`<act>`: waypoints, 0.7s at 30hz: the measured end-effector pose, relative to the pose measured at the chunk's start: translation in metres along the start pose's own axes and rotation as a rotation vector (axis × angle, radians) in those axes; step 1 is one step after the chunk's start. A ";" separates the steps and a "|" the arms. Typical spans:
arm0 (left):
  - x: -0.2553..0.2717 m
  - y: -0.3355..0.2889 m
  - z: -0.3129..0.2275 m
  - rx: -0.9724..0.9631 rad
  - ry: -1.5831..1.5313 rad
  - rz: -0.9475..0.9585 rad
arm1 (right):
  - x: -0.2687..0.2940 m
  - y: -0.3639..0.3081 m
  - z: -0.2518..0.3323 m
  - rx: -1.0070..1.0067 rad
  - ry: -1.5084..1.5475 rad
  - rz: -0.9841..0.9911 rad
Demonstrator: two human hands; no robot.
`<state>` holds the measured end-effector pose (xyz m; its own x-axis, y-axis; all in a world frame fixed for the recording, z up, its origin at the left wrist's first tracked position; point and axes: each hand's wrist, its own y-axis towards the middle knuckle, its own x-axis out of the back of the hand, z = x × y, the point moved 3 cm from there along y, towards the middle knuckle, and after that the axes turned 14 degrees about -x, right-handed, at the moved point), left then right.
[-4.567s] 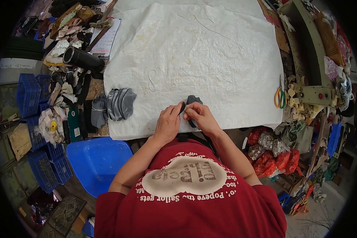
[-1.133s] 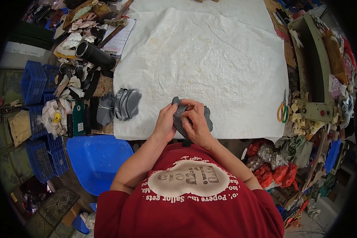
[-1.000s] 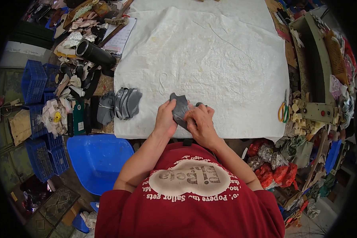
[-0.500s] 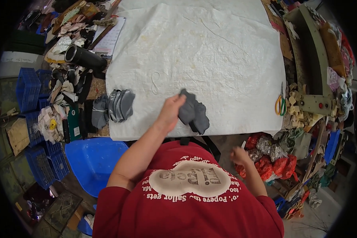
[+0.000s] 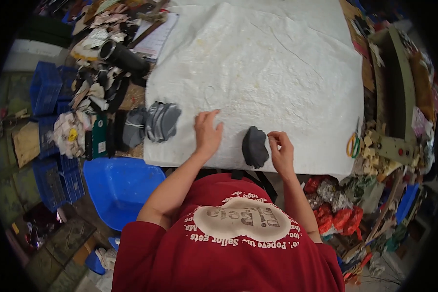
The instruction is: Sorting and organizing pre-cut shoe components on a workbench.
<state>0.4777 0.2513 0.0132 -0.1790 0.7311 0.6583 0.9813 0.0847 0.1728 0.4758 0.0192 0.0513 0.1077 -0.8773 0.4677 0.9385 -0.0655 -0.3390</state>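
Observation:
A small pile of dark grey cloth-like pieces (image 5: 254, 148) lies near the front edge of the white sheet (image 5: 258, 87). Just right of it is my right hand (image 5: 282, 152), its fingers bent together close to the pile's edge; whatever they pinch, if anything, is too small to make out. My left hand (image 5: 208, 134) hovers over the sheet left of the pile, fingers spread and nothing in them. Farther left, a row of folded grey pieces (image 5: 163, 121) rests on the sheet's edge, beside a tied grey bundle (image 5: 134, 127).
A black cylinder (image 5: 124, 57) and heaped scraps (image 5: 95, 92) cover the table's left side. Green- and orange-handled scissors (image 5: 354, 144) lie at the right edge. A blue plastic chair (image 5: 121, 192) stands at front left, red plastic bags (image 5: 338, 219) at front right.
My left hand has let go of a grey piece and moved off to the left of the pile. My right hand has come up from beside the table to the pile's right. The view has shifted.

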 end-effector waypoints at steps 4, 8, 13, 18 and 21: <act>0.061 -0.006 0.044 0.098 0.581 -0.038 | -0.003 0.011 0.050 -0.045 0.090 0.150; 0.067 -0.015 0.069 0.084 0.731 -0.003 | -0.010 -0.012 0.149 0.180 0.602 0.663; 0.062 -0.012 0.090 0.115 0.822 -0.116 | 0.006 -0.052 0.242 0.317 1.228 1.081; 0.061 -0.006 0.075 0.063 0.755 0.002 | 0.011 -0.053 0.245 0.388 1.169 1.023; 0.056 0.001 0.076 0.093 0.728 0.051 | 0.017 -0.055 0.245 0.430 1.157 1.036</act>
<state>0.4737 0.3434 -0.0052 -0.1027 0.1033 0.9893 0.9859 0.1430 0.0874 0.5068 0.1247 0.2776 0.6167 -0.3406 -0.7097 0.6625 0.7115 0.2343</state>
